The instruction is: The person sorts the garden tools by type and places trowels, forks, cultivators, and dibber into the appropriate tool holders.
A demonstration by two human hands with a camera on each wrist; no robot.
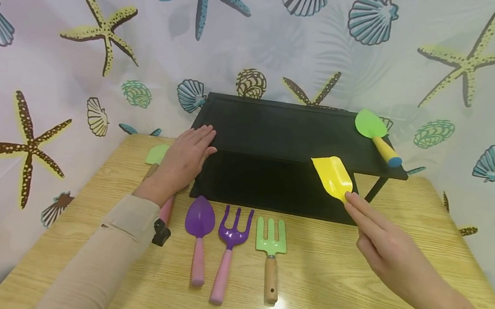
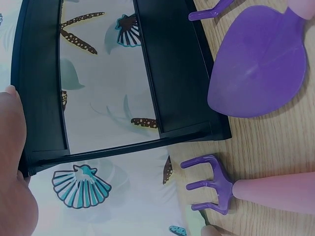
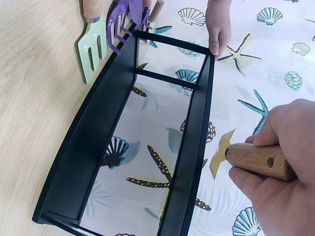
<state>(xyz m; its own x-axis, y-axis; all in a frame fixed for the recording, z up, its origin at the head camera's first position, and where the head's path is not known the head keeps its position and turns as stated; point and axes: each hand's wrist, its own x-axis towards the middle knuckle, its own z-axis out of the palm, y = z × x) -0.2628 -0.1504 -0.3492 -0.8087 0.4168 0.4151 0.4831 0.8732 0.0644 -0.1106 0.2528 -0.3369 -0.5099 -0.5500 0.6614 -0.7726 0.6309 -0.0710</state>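
"Over by the black rack (image 1: 273, 132), what is the person doing with that yellow scoop (image 1: 332, 177)?"

"From here, the right hand (image 1: 382, 241) is gripping it, thumb and fingers pinching the wooden handle (image 3: 261, 161), while the blade is hovering above the top shelf, towards the front edge. I'm taking this for a placing step, since a green trowel (image 1: 370, 124) is already lying at the shelf's right end."

"And the left hand (image 1: 183, 155)?"

"That one is resting on the shelf's left end, fingers straight, holding no tool. Perhaps it's steadying the rack."

"So what is the next move calling for?"

"Lowering the scoop flat, I'm guessing, and keeping its handle off the trowel's."

"Is there enough room?"

"Plenty: bare board is stretching between the trowel and the left hand. I'm minding the front edge, though; a handle overhanging it could be tipping the scoop off."

"What about down on the bench (image 1: 329, 286)?"

"A purple trowel (image 1: 200, 220), a purple fork (image 1: 232, 238) and a green fork (image 1: 271, 244) are lying in a row before the rack, and open wood is showing to their right, under that forearm."
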